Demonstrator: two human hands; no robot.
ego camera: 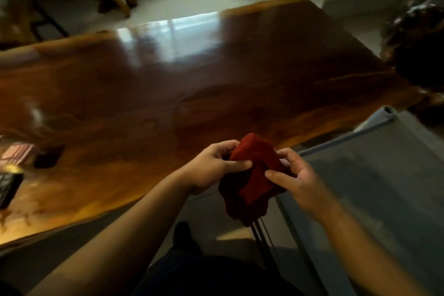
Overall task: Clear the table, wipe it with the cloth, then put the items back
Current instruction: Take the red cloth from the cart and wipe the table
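Both arms are bare and reach forward from the near edge of the view, and they come together toward the middle. The left hand [211, 166] is at the end of the left forearm, which rises from the near left. Its fingers curl inward and the thumb lies flat across the front, so it pinches a red cloth [254, 175]. The right hand [298, 175] comes from the near right, with the wrist a little bent. Its index finger and thumb point to the left and press on the same cloth, and the other fingers are loosely bent behind. The two hands are close together, nearly at one height.
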